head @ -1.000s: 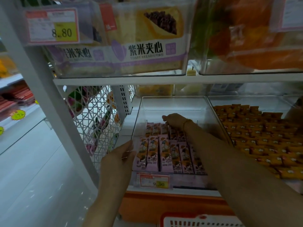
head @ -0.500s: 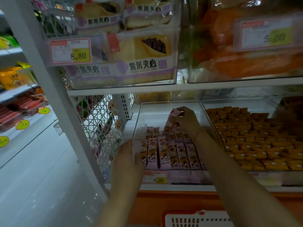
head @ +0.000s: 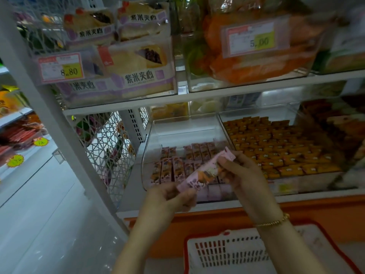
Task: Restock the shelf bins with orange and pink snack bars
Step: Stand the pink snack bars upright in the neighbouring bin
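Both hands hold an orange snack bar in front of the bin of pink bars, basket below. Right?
No: in the head view the snack bar in the left hand and right hand is pink, not orange. It is in front of the bin of pink bars, basket below.

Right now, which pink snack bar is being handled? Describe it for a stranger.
Find the clear plastic bin on the lower white shelf, left of the orange bars. In front of it, the left hand and right hand hold one pink-wrapped snack bar by its ends. Unlike the rowed pink bars inside, it hangs slanted in the air.
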`<act>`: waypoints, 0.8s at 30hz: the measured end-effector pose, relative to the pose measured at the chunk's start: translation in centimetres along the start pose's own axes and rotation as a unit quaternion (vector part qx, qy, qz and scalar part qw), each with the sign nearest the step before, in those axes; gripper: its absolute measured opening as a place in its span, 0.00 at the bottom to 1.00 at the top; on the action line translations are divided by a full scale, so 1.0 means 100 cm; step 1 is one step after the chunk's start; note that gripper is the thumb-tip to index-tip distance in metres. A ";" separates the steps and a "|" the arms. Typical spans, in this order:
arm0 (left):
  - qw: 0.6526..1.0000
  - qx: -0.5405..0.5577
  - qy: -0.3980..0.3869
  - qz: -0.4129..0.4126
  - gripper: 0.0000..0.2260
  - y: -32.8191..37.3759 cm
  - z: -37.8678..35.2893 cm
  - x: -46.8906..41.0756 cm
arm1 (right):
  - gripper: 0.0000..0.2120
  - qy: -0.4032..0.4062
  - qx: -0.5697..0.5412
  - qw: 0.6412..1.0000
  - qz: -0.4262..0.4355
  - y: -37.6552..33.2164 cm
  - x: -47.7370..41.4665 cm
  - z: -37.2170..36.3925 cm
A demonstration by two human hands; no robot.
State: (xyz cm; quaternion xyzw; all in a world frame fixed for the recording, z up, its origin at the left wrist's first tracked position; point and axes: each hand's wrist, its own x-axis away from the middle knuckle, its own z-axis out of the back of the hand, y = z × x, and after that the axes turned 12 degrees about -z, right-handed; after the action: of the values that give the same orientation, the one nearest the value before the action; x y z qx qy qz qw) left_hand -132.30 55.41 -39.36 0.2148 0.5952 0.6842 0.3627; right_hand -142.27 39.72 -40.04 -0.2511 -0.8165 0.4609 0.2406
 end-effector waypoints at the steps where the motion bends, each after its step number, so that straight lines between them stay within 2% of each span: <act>1: 1.000 -0.003 -0.020 0.009 0.04 0.001 -0.002 0.002 | 0.04 0.012 0.005 1.000 -0.007 0.001 0.007 0.005; 4: 0.995 -0.039 -0.089 0.031 0.03 0.006 -0.011 0.009 | 0.12 0.046 0.024 0.998 -0.023 0.002 0.022 0.021; 7: 0.988 -0.071 -0.129 0.040 0.05 0.012 -0.021 0.013 | 0.11 0.060 0.018 0.997 -0.049 -0.005 0.031 0.033; 11: 0.984 -0.055 -0.163 0.047 0.06 0.015 -0.029 0.014 | 0.13 0.078 -0.037 0.994 -0.061 -0.017 0.040 0.049; 17: 0.979 0.004 -0.197 0.058 0.08 0.015 -0.045 0.014 | 0.06 0.103 -0.128 0.984 -0.063 -0.020 0.056 0.068; 21: 0.981 0.009 -0.182 0.067 0.09 0.010 -0.041 0.013 | 0.12 0.081 -0.032 0.995 -0.048 -0.025 0.062 0.072; 24: 0.981 0.016 -0.179 0.072 0.10 0.007 -0.038 0.012 | 0.20 0.063 0.005 0.996 -0.058 -0.033 0.061 0.074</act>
State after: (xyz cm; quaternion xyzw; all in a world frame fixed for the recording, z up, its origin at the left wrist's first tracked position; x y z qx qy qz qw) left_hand -136.02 53.75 -39.56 0.3819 0.5140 0.6496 0.4099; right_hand -152.16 37.45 -39.53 -0.2310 -0.8102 0.4339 0.3193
